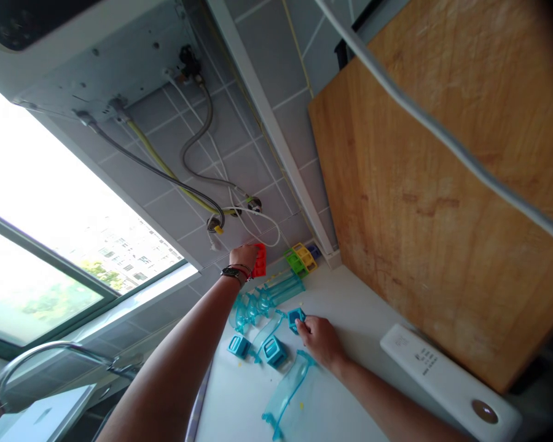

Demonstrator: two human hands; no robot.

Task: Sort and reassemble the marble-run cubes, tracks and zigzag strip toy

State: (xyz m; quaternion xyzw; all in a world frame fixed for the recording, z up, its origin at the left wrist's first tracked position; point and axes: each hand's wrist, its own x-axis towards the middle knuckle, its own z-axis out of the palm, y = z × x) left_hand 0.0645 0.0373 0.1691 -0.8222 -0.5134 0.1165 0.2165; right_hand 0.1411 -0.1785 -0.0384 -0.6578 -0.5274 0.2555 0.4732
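My left hand (243,255), with a watch and a bracelet at the wrist, reaches to the wall side of the counter. Its fingers, partly hidden, are closed on a red plastic block with openings (260,263). My right hand (321,339) pinches a teal hollow plastic block (295,319) between thumb and fingers. Two more teal blocks, one at the left (239,347) and one nearer the middle (274,351), rest on the counter. Clear teal curved track pieces (286,390) lie around them. Green (296,262) and yellow (306,256) blocks stand by the wall.
A white counter (239,405) carries the pieces. At the right are a large wooden board (433,202) and a long white device (447,380). Hoses (161,172) hang below a wall-mounted unit; a curved metal faucet (50,348) stands at the left. A white cable (419,116) crosses the upper right.
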